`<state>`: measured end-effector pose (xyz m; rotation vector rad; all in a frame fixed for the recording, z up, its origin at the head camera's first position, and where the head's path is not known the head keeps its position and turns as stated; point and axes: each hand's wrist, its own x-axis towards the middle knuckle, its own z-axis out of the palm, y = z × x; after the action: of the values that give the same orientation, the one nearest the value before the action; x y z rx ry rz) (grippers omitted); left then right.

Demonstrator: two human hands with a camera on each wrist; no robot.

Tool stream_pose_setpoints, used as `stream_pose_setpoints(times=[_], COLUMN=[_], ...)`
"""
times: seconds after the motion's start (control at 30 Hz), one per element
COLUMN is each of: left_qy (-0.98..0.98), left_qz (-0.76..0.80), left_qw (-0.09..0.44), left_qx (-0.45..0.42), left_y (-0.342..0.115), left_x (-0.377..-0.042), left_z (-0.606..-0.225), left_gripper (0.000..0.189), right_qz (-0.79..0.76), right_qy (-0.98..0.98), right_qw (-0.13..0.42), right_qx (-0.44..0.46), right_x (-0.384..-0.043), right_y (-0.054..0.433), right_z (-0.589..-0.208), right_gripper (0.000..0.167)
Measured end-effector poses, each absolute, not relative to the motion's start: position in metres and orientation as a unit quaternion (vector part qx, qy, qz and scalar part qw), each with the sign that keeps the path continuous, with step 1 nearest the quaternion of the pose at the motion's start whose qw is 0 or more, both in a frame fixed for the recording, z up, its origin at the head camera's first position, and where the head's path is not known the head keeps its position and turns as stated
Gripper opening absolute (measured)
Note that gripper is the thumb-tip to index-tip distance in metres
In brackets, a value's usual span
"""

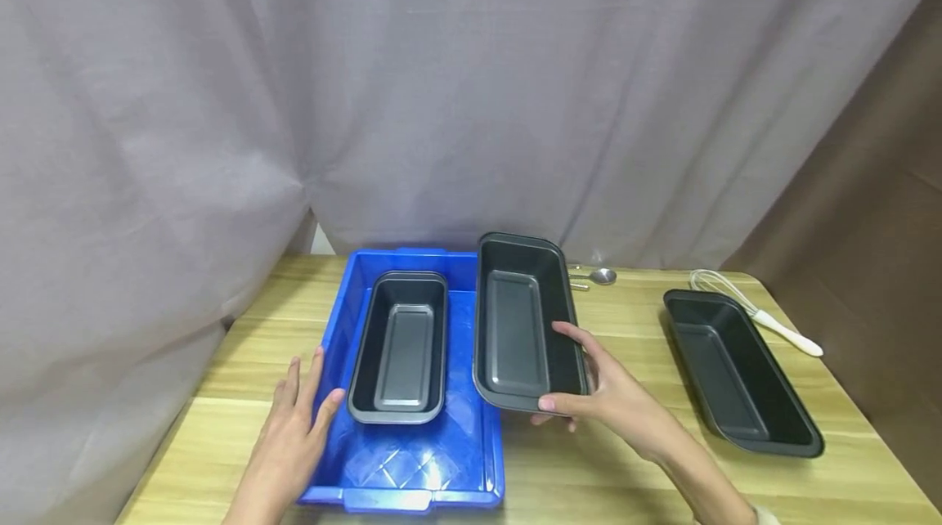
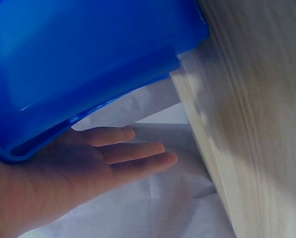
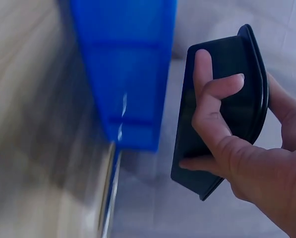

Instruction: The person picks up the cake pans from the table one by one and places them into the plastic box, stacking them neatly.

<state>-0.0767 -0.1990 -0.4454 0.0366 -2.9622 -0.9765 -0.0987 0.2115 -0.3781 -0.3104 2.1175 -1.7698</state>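
My right hand [image 1: 607,394] grips a dark loaf pan [image 1: 515,320] by its near right corner, thumb on the rim and some fingers underneath. In the right wrist view those fingers spread across the underside of the pan [image 3: 232,106]. This pan is held up over the right side of a blue plastic tray [image 1: 464,435]. A second dark loaf pan [image 1: 405,345] lies in the tray's left half. At the tray's left wall rests my left hand [image 1: 287,435], its fingers extended; the left wrist view shows them beneath the rim, curled round nothing.
On the wooden table [image 1: 611,468] to the right sits a third dark loaf pan [image 1: 728,378]. Behind it lies a whisk [image 1: 791,333] with a white handle. A metal spoon [image 1: 603,275] and other thin utensils, partly hidden by the held pan, lie near the back edge. Grey curtain hangs behind.
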Motion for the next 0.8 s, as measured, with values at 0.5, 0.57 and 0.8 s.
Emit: stream_pose_setpoints(times=[0.5,0.57,0.8], left_qy=[-0.953,-0.953,-0.954], left_qz=[-0.303,-0.302,-0.298], left_qw=[0.006,0.005,0.004], left_qx=[0.006,0.006,-0.004], left_y=[-0.204,-0.204,-0.204], left_x=[-0.076,-0.075,-0.076], left_z=[-0.450,-0.452,-0.453], left_gripper=[0.067,0.066,0.065], right_qz=[-0.658,-0.657,-0.655], right_qy=[0.699,0.702,0.712], right_qw=[0.253,0.253,0.237], right_qx=[-0.116,-0.112,-0.090], right_x=[-0.128,-0.131,-0.135], right_y=[0.093,0.083,0.066], right_z=[-0.391,-0.396,-0.408], right_gripper=[0.114,0.114,0.117])
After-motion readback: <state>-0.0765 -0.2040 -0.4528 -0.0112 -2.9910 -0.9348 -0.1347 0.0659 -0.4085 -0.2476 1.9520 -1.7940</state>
